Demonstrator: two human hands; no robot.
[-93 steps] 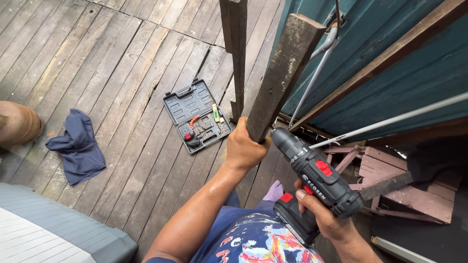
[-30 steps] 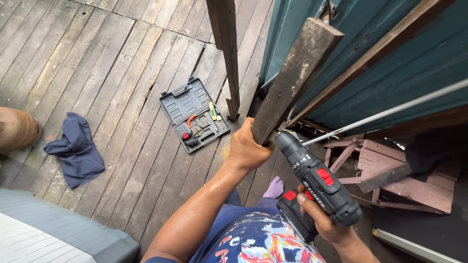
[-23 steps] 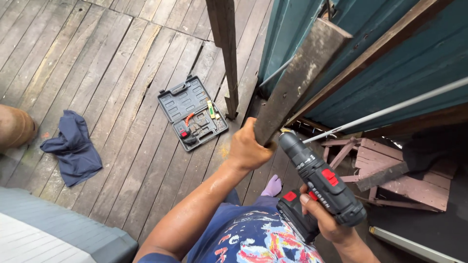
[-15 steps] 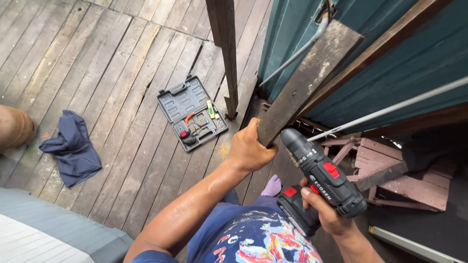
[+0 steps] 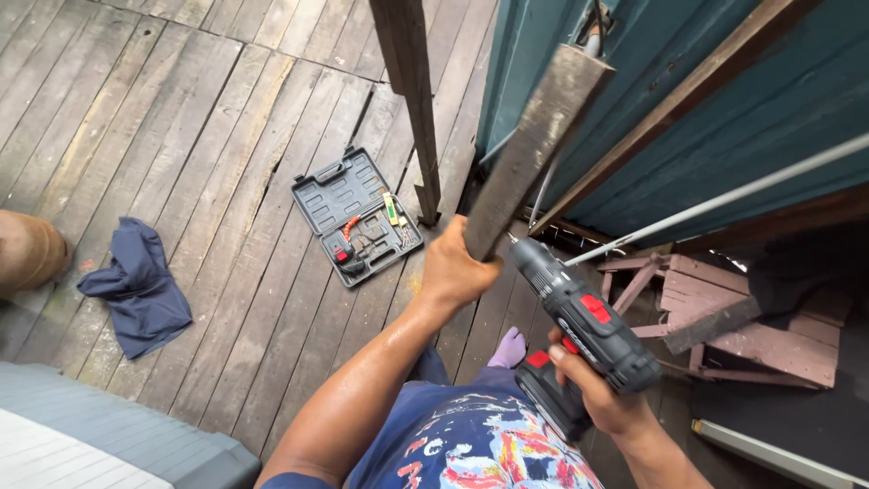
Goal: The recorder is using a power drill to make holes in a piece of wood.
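Observation:
My left hand (image 5: 454, 268) grips the lower end of a weathered wooden plank (image 5: 536, 145) that slants up to the right against the teal corrugated wall (image 5: 724, 100). My right hand (image 5: 605, 400) holds a black and red cordless drill (image 5: 584, 330) by its handle. The drill's bit points up and left, close to the plank's lower end beside my left hand. Whether the bit touches the wood I cannot tell.
An open black tool case (image 5: 356, 215) lies on the plank deck (image 5: 181, 136). A dark blue cloth (image 5: 138, 286) lies to the left. A dark wooden post (image 5: 409, 100) stands behind my left hand. A pink wooden frame (image 5: 751, 312) sits at lower right.
The plank has swung from the post toward the teal wall, its top end further right. My left hand stays on its lower end and the drill stays beside it.

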